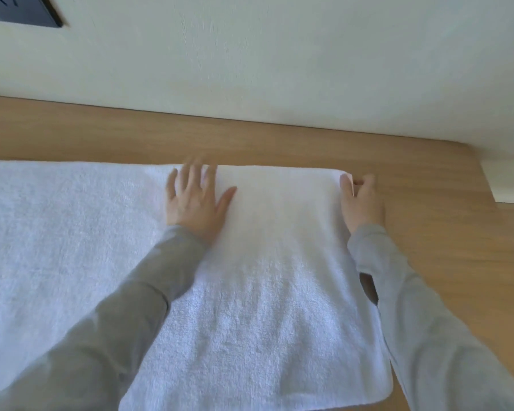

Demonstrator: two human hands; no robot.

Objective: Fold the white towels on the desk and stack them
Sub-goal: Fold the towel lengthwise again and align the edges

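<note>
A white terry towel (273, 292) lies on the wooden desk (428, 232), its right part doubled over into a thicker panel, the rest spread flat to the left (57, 232). My left hand (195, 200) lies flat with spread fingers on the folded panel near its far edge, slightly blurred. At the far right corner of the fold, my right hand (361, 200) pinches the towel's edge between thumb and fingers. Grey sleeves cover both forearms.
A pale wall (279, 69) runs along the desk's far edge. A dark socket panel (21, 10) is set into the wall at the upper left. At the right, a white ledge (508, 179) cuts into the desk.
</note>
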